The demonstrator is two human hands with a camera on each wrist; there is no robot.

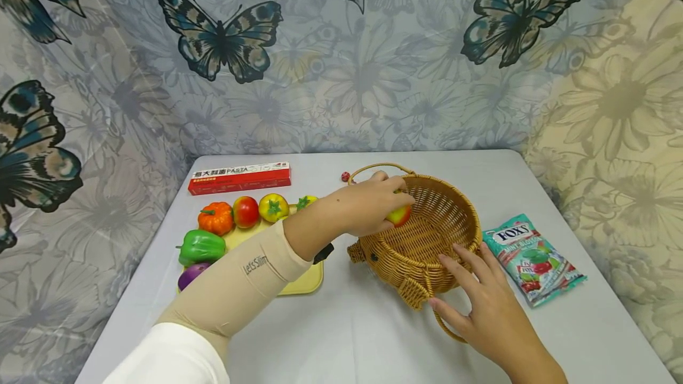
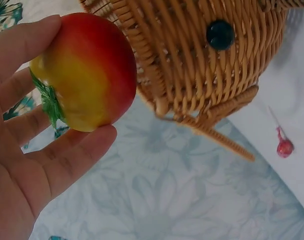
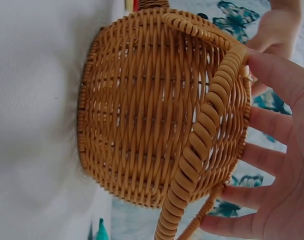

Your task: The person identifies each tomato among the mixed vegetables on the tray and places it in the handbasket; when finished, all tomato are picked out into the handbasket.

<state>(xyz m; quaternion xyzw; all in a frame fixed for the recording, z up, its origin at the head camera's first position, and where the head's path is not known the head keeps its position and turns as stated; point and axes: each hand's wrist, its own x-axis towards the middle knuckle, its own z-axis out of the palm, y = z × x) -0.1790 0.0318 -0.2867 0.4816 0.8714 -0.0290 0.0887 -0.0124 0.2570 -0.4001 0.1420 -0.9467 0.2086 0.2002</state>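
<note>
My left hand (image 1: 376, 203) holds a red and yellow tomato (image 2: 92, 72) with a green leafy top, pinched between thumb and fingers. In the head view, the tomato shows just over the left part of the wicker basket's opening. The brown basket (image 1: 448, 206) has a dark button eye and a loop handle at each end. My right hand (image 1: 491, 304) grips the basket's near right rim, fingers over the edge and thumb outside by the near handle (image 3: 204, 120). Its fingertips are partly hidden behind the rim in the right wrist view.
Left of the basket, a yellow tray (image 1: 309, 280) bears an orange pumpkin (image 1: 216, 218), a green pepper (image 1: 201, 248), a purple vegetable (image 1: 192, 275) and several round fruits. A red pasta box (image 1: 240, 178) lies behind. A lollipop (image 2: 284, 147) is near the basket, a candy bag (image 1: 533, 259) right.
</note>
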